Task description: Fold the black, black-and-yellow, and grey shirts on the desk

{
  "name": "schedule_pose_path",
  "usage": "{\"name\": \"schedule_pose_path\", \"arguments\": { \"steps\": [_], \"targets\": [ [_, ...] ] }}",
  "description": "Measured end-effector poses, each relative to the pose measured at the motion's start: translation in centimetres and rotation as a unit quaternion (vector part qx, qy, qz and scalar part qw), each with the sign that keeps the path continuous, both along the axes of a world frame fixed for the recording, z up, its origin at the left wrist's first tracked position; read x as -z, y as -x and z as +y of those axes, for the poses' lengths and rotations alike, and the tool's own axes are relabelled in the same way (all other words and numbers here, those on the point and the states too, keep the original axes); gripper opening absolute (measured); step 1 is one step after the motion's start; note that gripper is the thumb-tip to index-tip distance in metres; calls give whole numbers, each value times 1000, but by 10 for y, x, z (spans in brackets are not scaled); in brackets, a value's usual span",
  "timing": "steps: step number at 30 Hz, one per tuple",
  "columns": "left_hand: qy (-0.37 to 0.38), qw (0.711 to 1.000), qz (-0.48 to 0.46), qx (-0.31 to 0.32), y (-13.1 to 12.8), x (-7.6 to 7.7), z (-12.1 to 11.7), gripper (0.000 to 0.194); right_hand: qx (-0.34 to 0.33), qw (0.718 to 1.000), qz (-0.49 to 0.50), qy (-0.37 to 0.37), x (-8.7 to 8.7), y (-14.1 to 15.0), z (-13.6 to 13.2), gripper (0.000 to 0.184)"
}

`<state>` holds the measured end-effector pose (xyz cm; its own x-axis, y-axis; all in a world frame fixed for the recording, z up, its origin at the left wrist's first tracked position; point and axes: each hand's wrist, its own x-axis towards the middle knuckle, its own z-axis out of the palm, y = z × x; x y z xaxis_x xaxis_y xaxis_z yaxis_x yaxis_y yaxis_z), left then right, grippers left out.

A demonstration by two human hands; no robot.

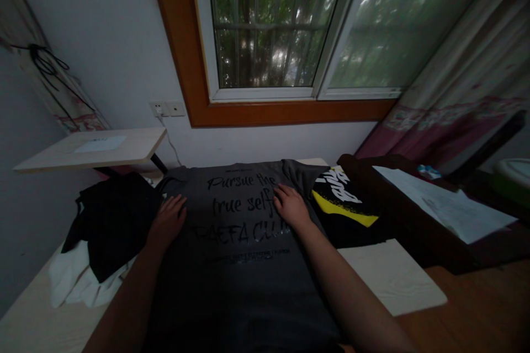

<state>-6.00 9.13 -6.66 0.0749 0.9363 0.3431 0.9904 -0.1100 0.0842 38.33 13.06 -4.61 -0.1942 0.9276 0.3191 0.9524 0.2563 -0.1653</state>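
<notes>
A dark grey T-shirt (244, 270) with black lettering lies spread out over the table, its neck end toward the wall. My left hand (169, 219) rests flat near the shirt's left edge, fingers stretched out. On the right side of the lettering, my right hand (291, 207) lies flat on the cloth with its fingers extended, covering part of the print. Neither hand grips the fabric. The shirt's lower end runs toward me into shadow.
Black clothing (118, 220) lies on white cloth (70, 276) to the left, below a raised shelf (141, 140). A folded black garment with a yellow stripe (345, 207) sits at the right. Beyond it, paper (441, 201) covers a brown surface. A window (281, 27) is ahead.
</notes>
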Motion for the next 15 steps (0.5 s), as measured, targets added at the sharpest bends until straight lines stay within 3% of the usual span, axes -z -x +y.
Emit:
{"name": "schedule_pose_path", "arguments": {
  "steps": [5, 15],
  "targets": [
    [-22, 1000, 6, 18, 6, -3, -2, 46, 78, 996, -28, -30, -8, 1, -14, 38],
    [-8, 998, 8, 60, 12, -8, -10, 53, 120, 991, -62, -24, -10, 5, -42, 42]
  ]
}}
